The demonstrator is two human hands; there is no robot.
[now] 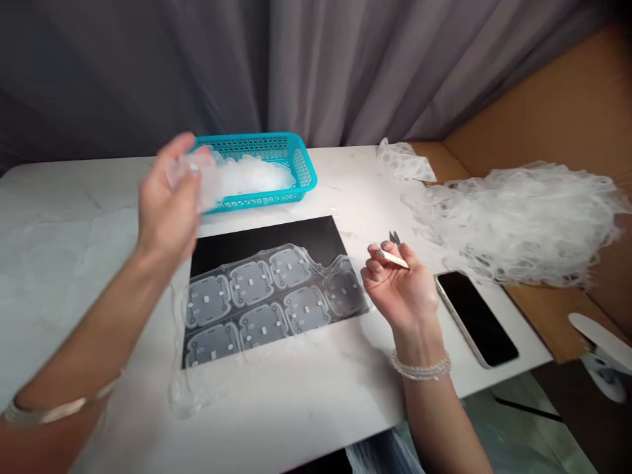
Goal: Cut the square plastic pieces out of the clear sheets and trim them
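My left hand (165, 204) is raised at the near left corner of a turquoise basket (309, 168). A thin, frosted translucent piece (210, 181) is pinched between its thumb and fingers. Palm up, my right hand (402, 283) rests at the right end of a black board (316, 234), its fingers curled around a small white-handled tool (394, 257) with two dark pointed tips. The tool's exact kind is partly hidden by the fingers. Across the board lies a clear moulded sheet (251, 283) with several rounded-square pieces in rows; its edges spill onto the table.
Inside the basket sits a heap of similar translucent pieces (261, 174). A phone (476, 319) lies right of my right hand. Beyond it, a big pile of clear offcut frames (513, 224) spreads by a cardboard box (557, 99). Grey curtains (340, 72) hang behind the white table (276, 408).
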